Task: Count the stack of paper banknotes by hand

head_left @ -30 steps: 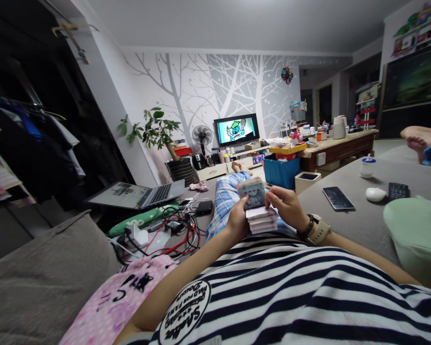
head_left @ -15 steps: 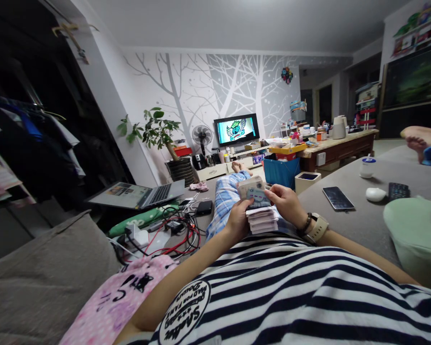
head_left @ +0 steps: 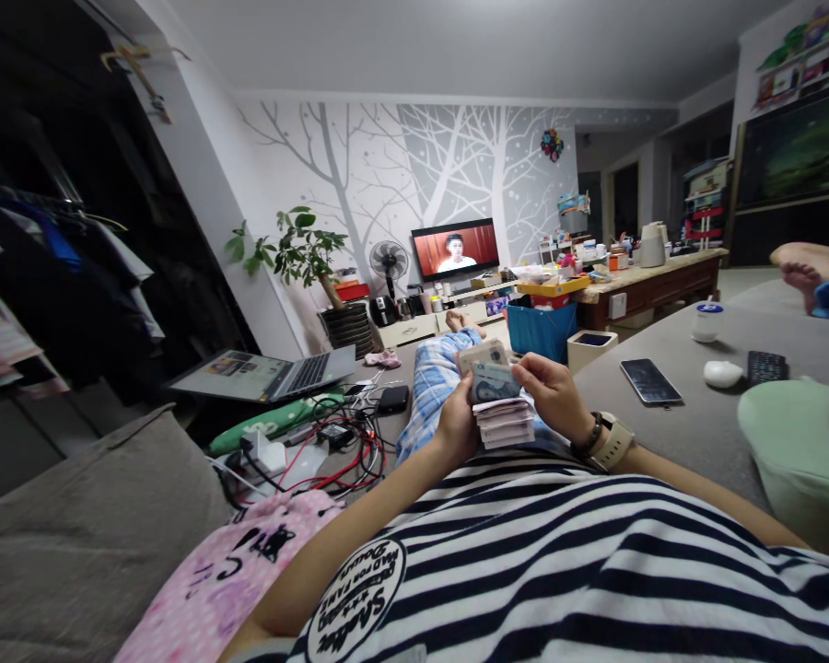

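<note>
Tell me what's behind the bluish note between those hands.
Behind the bluish note, the upper part of a paler stack, apparently more notes, shows above its top edge. The note covers what lies lower, so that can't be seen.

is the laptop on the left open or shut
Open: the laptop shows both its lit screen and its keyboard, with the lid leaning far back.

Laptop (head_left: 308,372) sits left, phone (head_left: 650,381) right of what seem banknotes (head_left: 496,382)

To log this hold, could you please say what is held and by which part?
Left grip: banknotes, by left edge; right grip: bluish note, by right edge.
</note>
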A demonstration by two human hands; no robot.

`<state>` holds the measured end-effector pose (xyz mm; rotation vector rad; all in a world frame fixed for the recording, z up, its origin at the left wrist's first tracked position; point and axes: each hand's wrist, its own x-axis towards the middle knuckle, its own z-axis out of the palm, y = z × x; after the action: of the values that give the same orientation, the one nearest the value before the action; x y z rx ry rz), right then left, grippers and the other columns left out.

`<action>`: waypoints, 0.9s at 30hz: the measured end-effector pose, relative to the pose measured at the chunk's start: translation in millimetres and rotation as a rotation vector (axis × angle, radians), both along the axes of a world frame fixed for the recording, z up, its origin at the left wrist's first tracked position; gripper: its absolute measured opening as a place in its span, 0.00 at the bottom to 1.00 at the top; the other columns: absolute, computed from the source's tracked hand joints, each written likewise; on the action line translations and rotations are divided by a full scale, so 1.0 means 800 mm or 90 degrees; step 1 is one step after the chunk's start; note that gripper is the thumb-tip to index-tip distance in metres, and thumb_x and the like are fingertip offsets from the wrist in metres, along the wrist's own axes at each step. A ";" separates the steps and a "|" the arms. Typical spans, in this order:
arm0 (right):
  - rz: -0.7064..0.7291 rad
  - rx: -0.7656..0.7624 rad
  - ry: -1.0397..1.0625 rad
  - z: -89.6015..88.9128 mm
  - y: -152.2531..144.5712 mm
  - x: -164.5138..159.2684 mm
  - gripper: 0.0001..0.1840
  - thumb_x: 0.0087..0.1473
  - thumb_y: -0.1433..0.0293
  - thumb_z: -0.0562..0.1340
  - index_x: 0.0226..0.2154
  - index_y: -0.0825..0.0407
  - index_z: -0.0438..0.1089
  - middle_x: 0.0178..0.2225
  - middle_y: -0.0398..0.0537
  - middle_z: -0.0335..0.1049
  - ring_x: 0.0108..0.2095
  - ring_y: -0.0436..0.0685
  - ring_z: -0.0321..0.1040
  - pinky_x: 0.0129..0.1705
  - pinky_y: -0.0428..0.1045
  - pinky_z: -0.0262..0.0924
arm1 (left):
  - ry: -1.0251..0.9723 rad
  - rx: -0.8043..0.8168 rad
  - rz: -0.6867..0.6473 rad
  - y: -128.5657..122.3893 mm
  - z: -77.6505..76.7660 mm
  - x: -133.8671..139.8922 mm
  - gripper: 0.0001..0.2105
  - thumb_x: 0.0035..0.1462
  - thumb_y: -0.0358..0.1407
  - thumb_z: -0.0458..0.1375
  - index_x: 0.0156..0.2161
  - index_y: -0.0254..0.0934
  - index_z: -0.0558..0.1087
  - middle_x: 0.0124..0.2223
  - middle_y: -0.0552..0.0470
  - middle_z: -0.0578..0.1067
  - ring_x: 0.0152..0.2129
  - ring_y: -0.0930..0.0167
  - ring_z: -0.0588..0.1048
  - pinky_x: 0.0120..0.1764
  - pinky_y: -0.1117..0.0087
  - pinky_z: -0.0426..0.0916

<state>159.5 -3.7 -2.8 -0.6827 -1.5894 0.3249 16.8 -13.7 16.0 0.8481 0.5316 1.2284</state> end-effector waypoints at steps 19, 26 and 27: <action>0.068 0.032 -0.014 -0.001 -0.004 0.002 0.16 0.57 0.62 0.56 0.22 0.52 0.61 0.18 0.39 0.54 0.21 0.48 0.50 0.24 0.46 0.46 | 0.084 -0.019 0.000 -0.012 0.004 -0.001 0.20 0.57 0.48 0.49 0.42 0.35 0.72 0.25 0.49 0.76 0.27 0.63 0.76 0.34 0.64 0.70; 0.066 0.039 -0.011 0.000 -0.006 0.001 0.14 0.57 0.63 0.56 0.23 0.52 0.62 0.19 0.39 0.55 0.22 0.48 0.50 0.25 0.46 0.47 | 0.068 0.006 -0.011 -0.004 0.000 -0.001 0.17 0.56 0.46 0.51 0.42 0.36 0.73 0.27 0.48 0.77 0.27 0.63 0.76 0.34 0.64 0.69; 0.065 0.040 -0.011 0.000 -0.006 0.001 0.14 0.57 0.63 0.56 0.24 0.52 0.63 0.19 0.39 0.55 0.22 0.48 0.50 0.25 0.46 0.47 | 0.067 0.007 -0.011 -0.003 -0.001 -0.001 0.17 0.55 0.46 0.52 0.42 0.36 0.73 0.27 0.49 0.77 0.28 0.64 0.76 0.34 0.64 0.69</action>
<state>160.3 -8.4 -2.6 -0.5591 -1.6478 0.3439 15.7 -16.4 15.3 0.9291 0.6010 1.1767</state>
